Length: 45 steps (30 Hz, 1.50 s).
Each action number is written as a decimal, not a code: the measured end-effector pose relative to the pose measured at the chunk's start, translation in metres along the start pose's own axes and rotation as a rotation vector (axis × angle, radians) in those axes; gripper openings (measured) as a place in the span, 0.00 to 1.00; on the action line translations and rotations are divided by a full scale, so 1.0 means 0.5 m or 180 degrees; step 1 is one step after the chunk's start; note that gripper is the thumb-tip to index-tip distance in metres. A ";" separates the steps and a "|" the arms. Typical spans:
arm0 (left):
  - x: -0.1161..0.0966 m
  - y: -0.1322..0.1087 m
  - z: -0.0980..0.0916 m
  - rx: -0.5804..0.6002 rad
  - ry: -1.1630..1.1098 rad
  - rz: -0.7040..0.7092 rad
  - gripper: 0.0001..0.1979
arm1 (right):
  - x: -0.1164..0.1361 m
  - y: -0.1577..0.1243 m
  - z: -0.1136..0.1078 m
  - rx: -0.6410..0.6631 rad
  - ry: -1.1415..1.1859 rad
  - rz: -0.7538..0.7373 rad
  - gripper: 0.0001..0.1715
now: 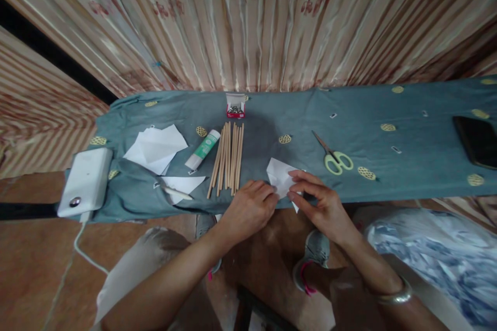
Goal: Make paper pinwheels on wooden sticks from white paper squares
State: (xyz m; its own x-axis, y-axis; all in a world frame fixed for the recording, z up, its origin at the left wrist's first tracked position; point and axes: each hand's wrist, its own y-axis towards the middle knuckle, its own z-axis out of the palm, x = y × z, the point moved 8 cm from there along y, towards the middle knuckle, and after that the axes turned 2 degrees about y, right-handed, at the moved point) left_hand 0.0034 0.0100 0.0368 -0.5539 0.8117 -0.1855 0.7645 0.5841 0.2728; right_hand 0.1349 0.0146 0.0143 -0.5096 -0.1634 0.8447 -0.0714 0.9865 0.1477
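A small folded piece of white paper is held between my two hands at the near edge of the cloth-covered table. My left hand grips its left lower side with curled fingers. On the other side, my right hand pinches the paper's right edge between thumb and fingers. One pointed corner of the paper hangs below my right fingertips. Left of my hands lies a row of thin wooden sticks. Scissors with light green handles rest to the right, blades spread slightly.
A glue stick, stacked white paper sheets and a white pen-like tool on a paper triangle lie left. Behind the sticks stands an open red box of metal clips or pins. A white power bank and black phone lie at opposite ends.
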 end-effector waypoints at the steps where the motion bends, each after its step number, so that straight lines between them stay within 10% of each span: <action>1: 0.001 0.000 0.002 0.0014 -0.0051 -0.0035 0.07 | 0.000 0.001 0.001 -0.0017 -0.0036 0.0001 0.05; 45: 0.011 0.007 0.020 0.0085 -0.0915 -0.0197 0.11 | 0.015 0.001 0.003 -0.0318 -0.0700 -0.0113 0.05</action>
State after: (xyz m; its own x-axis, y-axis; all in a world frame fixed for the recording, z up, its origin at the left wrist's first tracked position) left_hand 0.0066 0.0168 0.0272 -0.4864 0.7416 -0.4619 0.7427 0.6294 0.2285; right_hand 0.1298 0.0137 0.0201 -0.6835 -0.1798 0.7075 -0.0129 0.9720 0.2346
